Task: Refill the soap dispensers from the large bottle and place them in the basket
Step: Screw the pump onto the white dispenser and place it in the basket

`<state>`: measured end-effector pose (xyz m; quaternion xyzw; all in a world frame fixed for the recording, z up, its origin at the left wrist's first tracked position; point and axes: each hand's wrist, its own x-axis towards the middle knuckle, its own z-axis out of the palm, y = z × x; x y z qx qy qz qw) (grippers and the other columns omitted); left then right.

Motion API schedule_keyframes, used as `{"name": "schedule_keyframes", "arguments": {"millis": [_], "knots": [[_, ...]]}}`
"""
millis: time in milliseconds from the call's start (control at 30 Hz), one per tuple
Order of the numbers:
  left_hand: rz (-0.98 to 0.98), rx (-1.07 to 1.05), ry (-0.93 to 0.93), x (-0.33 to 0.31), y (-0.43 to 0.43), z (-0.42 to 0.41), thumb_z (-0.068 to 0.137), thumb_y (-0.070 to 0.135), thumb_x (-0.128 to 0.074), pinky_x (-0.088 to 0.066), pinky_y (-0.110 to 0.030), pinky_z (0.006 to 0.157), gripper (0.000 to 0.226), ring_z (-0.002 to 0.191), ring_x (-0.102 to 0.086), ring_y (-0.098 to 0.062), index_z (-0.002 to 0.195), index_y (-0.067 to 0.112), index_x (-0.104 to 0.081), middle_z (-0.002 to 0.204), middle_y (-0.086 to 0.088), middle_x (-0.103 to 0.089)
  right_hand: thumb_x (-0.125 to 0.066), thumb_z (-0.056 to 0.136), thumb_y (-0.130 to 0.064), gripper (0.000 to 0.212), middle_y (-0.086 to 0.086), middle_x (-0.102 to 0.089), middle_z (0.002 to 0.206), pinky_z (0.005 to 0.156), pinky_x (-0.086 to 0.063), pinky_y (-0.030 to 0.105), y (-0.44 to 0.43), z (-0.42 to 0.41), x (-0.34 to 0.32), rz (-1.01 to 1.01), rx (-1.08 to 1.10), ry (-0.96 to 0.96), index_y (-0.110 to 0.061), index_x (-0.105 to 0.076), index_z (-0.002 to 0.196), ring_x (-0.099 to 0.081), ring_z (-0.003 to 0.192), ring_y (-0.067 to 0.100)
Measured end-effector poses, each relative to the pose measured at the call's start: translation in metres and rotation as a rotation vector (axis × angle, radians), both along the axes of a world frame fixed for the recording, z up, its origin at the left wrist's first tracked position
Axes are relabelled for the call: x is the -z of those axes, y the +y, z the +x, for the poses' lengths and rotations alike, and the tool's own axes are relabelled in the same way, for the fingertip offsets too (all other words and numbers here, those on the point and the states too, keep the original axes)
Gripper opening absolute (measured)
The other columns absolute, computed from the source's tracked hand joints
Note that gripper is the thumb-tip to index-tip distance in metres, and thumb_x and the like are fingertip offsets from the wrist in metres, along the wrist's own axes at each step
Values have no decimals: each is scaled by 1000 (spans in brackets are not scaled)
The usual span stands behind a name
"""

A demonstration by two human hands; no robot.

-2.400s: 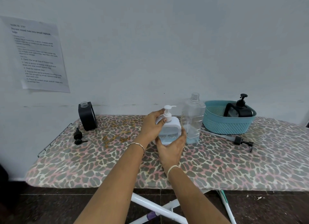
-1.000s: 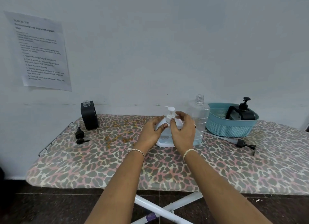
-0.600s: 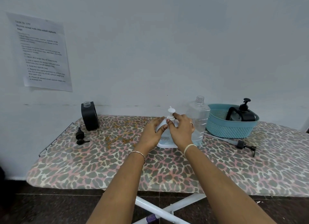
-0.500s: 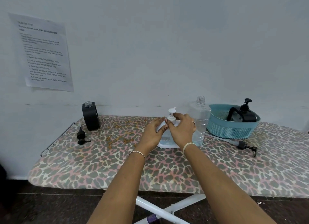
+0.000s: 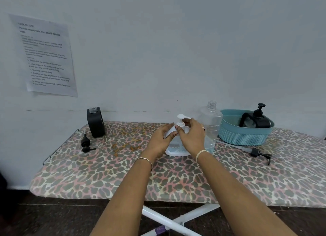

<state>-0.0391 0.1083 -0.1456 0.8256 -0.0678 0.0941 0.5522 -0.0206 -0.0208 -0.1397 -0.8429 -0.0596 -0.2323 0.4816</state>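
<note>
Status check: three dispensers in view. Capped black dispenser [image 5: 255, 122] sits inside the basket [image 5: 245, 136] toward the back right of the board [image 5: 123, 174]; count it done. White dispenser [image 5: 176, 149] stands mid-board, just left of the large bottle [image 5: 210, 119]. Left hand [image 5: 161, 141] wraps its shoulder. Right hand [image 5: 191, 138] pinches the pump collar, thumb and fingers curled round it, nozzle pointing right. Pale liquid shows low in the white body (level partly hidden behind the hands). Judged: the pump is being turned at the neck; tightening or loosening cannot be told from this view. The large bottle has no cap and holds liquid in its lower part only. Open black dispenser [image 5: 96, 122] stands at the back left corner, neck bare. Its small pump [image 5: 85, 144] lies on the board just in front, apart from it; fill level unreadable through the opaque walls. A long pump [image 5: 255, 152] with tube lies at the basket's front edge, likely the bottle's own. Left to do, as I read it: finish the white dispenser and move it to the basket, then fill if needed, cap and move the open black one. Roughly a third complete.
</note>
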Motion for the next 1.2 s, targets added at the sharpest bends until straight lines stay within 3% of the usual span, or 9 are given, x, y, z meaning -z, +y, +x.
{"name": "schedule_keyframes", "arguments": {"millis": [267,467,667,833,1033,1200], "knots": [[53,19,-12,-2,1,0,95,32,-56,-36,-36,110,50,133,-43,-17,141,18,-45,145,0,-46,-47,98,-33,37,0,-57,127,104,-19,37,-5,-5,2,-119,-51,101,-27,-50,134,-37,127,22],[188,28,-19,-10,4,-3,92,33,-60,-37,-20,93,53,126,-48,-16,140,15,-46,140,-1,-51,-53,96,-28,38,0,-57,129,103,-21,37,-5,-6,-6,-159,-26,112,-23,-52,133,-38,127,24],[359,-12,-64,-17,11,-3,85,33,-69,-43,-34,99,55,120,-54,-22,134,15,-51,133,-4,-56,-62,88,-33,34,-1,-61,117,94,-24,35,0,-7,-12,-199,39,86,-21,-57,120,-45,119,24],[312,12,-44,-24,22,-10,84,28,-71,-44,-30,96,52,117,-55,-22,132,15,-54,131,-4,-58,-65,87,-38,37,-1,-62,115,97,-31,38,5,-7,-17,-210,-18,116,-21,-58,118,-46,117,24],[220,65,-8,-28,23,-13,85,29,-70,-45,-29,95,48,113,-57,-17,130,18,-57,127,-1,-61,-51,97,-35,34,6,-51,126,99,-28,38,-8,-4,-17,-337,-165,167,-20,-55,127,-39,122,28],[106,52,72,-30,24,-11,85,33,-70,-51,-38,95,43,110,-59,-14,125,20,-61,119,2,-65,-49,98,-23,32,12,-55,120,101,-34,38,-9,-1,-20,-331,-276,165,-12,-54,127,-44,116,30]]}}
